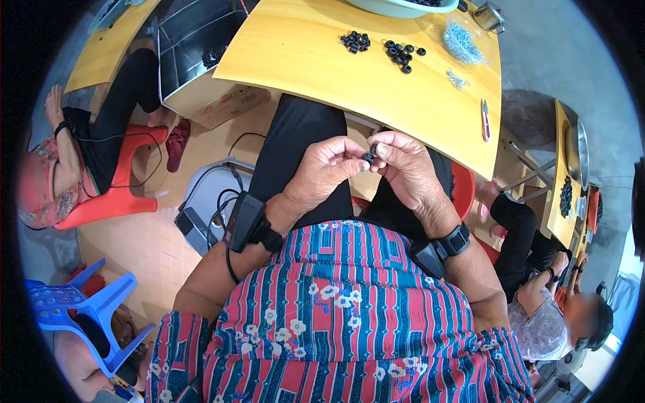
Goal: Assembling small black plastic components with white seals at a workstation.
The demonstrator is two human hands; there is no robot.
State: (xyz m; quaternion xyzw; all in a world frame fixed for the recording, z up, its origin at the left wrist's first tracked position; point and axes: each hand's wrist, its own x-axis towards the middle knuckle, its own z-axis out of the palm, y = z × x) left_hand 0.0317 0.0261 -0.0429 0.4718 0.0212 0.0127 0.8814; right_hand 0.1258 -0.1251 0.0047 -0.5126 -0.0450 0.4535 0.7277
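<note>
Both hands' fingers pinching small black ring

— Item one?
— Yellow wooden table, far side of the scene, tilted in view.
— What lies on it?
— Two loose clusters of small black rings: one, another just right of it. Further right, a clear bag of small metal parts, with a few scattered metal pieces near it. Near the right edge, a red-handled tool. Far edge: a pale basin.

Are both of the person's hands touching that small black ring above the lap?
Touching. The head view shows the left hand and right hand pinching the small black ring between fingertips.
</note>
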